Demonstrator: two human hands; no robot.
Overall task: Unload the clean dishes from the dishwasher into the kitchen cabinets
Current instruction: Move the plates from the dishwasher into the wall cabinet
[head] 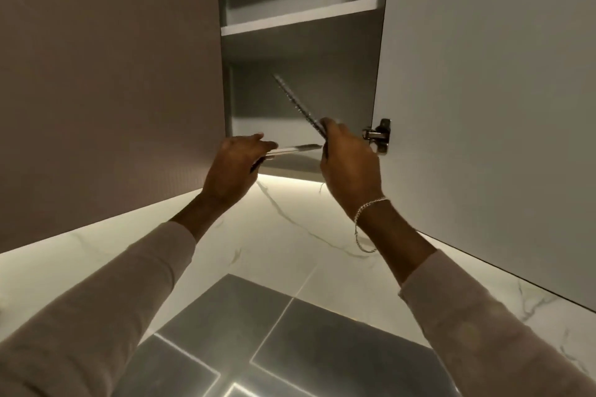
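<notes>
I look up into an open wall cabinet (300, 51) with grey walls and a pale shelf (296, 18). My left hand (233, 164) grips a flat shiny utensil (296, 149), held level at the cabinet's bottom edge. My right hand (350, 161) grips a long thin metal utensil (295, 100) with a textured edge; it slants up and to the left inside the lower compartment. Which kind of utensil each one is I cannot tell. The dishwasher is out of view.
The cabinet door (483, 90) stands open on the right, with its metal hinge (379, 135) close to my right hand. A closed cabinet front (106, 80) is on the left. Below are a lit marble backsplash (283, 235) and a dark hob surface (274, 342).
</notes>
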